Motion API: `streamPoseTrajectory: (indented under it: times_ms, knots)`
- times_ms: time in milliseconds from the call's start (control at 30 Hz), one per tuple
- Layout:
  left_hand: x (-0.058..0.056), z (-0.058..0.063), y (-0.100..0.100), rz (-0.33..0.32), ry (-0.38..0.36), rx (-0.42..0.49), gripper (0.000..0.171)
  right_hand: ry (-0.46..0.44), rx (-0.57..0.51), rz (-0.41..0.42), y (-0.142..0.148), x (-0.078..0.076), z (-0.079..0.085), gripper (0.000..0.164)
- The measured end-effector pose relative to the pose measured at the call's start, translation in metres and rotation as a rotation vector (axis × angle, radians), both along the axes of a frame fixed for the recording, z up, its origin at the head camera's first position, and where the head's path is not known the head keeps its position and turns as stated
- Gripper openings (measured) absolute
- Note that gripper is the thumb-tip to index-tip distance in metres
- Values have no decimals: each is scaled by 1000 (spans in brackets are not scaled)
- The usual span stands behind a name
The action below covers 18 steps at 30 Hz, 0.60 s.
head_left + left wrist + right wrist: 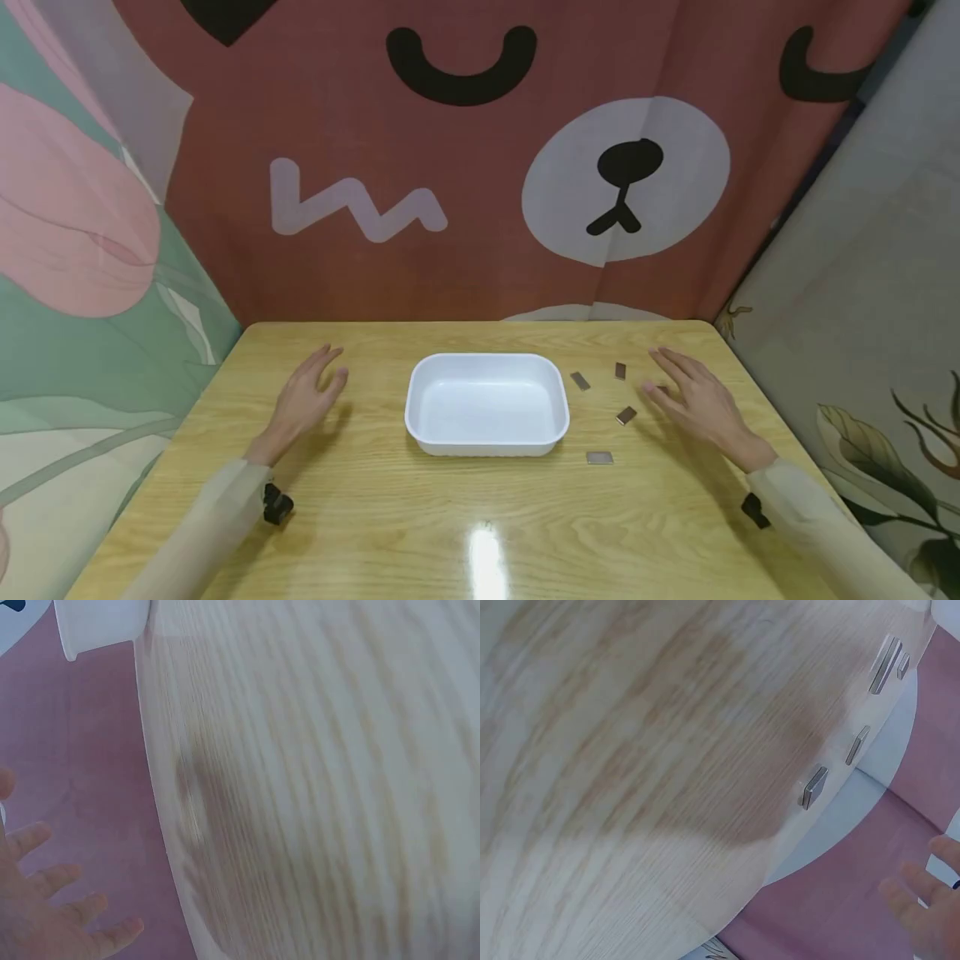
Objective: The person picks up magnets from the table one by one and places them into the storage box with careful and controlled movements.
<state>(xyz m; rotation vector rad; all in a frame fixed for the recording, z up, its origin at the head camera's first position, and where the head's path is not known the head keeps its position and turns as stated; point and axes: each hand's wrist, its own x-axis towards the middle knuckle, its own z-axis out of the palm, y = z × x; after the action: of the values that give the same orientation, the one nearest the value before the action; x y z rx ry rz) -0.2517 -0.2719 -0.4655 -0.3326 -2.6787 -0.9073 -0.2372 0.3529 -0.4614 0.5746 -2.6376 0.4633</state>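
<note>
A white rectangular tray [487, 412] with rounded corners stands on the wooden table, nothing inside it. To its right lie several small flat rectangular pieces, dark brown to grey: a rear piece [620, 371], one nearer the tray [580, 381], a middle piece [626, 415] and a front piece [600, 457]. My left hand [303, 404] is held over the table left of the tray, fingers spread in the left wrist view. Over the right side hovers my right hand [701, 404], fingers extended and nothing held, nearest the middle and rear pieces.
The light wooden table [420, 517] ends at a reddish curtain [465, 283] with a cartoon face. Patterned cloths hang on both sides, a green and pink cloth [82, 250] at left and a grey cloth [862, 275] at right. A black wrist device [277, 505] sits below my left sleeve.
</note>
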Motion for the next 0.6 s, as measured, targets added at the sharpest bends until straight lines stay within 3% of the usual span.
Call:
streamPoseTrajectory:
  times_ms: [600]
  knots:
    - [2,4,6,-15,13,66,53,-5,-1,103,-12,11,4,69]
